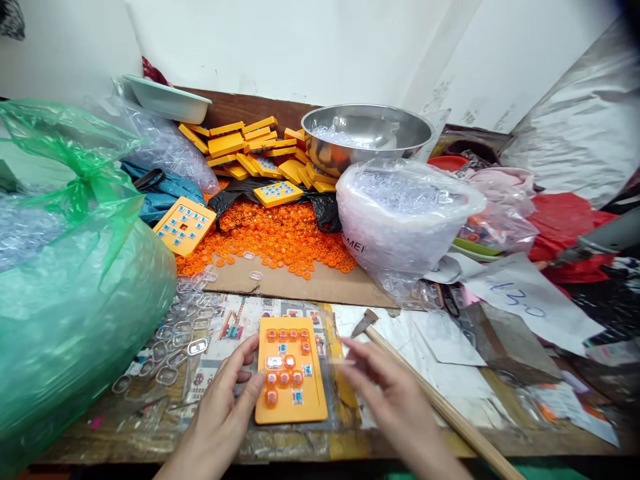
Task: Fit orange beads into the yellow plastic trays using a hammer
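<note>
Board (285, 416): lies flat on the bench (175, 441) near its front edge, centred in my view, narrow end toward me. Orange caps (283, 379) occupy part of its face; small blue-marked pieces (307, 371) show between them.

Left hand (225, 403): at the board's left side, thumb against the edge, fingers curled beside it. I cannot tell whether they clamp it or only steady it.

Right hand (395, 400): off the board's right side, motion-blurred. Thumb and forefinger point toward the board; I cannot tell whether they are together or pinching a small piece. The hammer (465, 427) lies alongside, handle running under or behind this hand.

Handling (judged): I rate the board light and stiff, probably smooth plastic, liable to slide when pushed from one side. Grip the plain rims at mid-length, thumb on top. Avoid the face: the caps look hard, slick and easily dislodged.
</note>
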A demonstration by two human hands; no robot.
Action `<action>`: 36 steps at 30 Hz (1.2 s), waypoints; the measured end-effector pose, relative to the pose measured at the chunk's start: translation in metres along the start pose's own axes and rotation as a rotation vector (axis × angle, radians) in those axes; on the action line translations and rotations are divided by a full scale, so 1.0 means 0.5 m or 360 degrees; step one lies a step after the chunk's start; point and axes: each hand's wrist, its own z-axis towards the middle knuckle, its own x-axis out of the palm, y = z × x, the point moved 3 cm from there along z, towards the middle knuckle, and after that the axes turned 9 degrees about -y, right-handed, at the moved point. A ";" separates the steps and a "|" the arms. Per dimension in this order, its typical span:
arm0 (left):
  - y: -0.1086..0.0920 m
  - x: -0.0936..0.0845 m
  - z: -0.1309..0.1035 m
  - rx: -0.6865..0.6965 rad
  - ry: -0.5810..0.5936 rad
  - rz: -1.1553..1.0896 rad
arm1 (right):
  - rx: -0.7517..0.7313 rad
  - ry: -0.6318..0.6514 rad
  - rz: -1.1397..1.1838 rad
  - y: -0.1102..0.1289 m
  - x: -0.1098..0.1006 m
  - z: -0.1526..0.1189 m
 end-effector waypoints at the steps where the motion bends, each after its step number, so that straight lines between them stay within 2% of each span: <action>1: -0.001 0.001 -0.003 -0.0014 0.0017 0.0008 | 0.0017 0.0028 0.0114 0.027 0.025 -0.019; 4: 0.000 0.008 -0.018 0.0031 0.0065 0.0061 | 0.0014 0.0031 0.0315 0.077 0.081 -0.059; 7: 0.000 0.022 -0.030 0.0225 0.0001 0.0181 | -0.0123 -0.0054 0.0378 0.087 0.100 -0.073; 11: -0.006 0.056 -0.039 0.0394 -0.0173 0.0369 | -0.0374 -0.0193 0.0353 0.078 0.096 -0.082; 14: -0.013 0.077 -0.040 0.0387 -0.0310 0.0426 | -0.0450 -0.0206 0.0327 0.068 0.091 -0.087; 17: -0.014 0.083 -0.041 0.0356 -0.0346 0.0466 | -0.0472 -0.0226 0.0322 0.060 0.088 -0.088; 22: -0.009 0.080 -0.041 0.0480 -0.0237 0.0611 | -0.0449 -0.0183 0.0367 0.056 0.091 -0.080; 27: -0.017 0.089 -0.044 0.0383 -0.0406 0.0686 | -0.0397 -0.0059 0.0439 0.061 0.088 -0.067; 30: -0.021 0.096 -0.046 0.0351 -0.0404 0.0698 | -0.0411 -0.0012 0.0484 0.059 0.083 -0.061; 33: -0.013 0.091 -0.046 0.0355 -0.0357 0.0713 | -0.0457 0.0001 0.0484 0.057 0.084 -0.060; 36: 0.000 0.081 -0.044 0.0464 -0.0190 0.0757 | -0.0562 -0.0018 0.0391 0.060 0.089 -0.063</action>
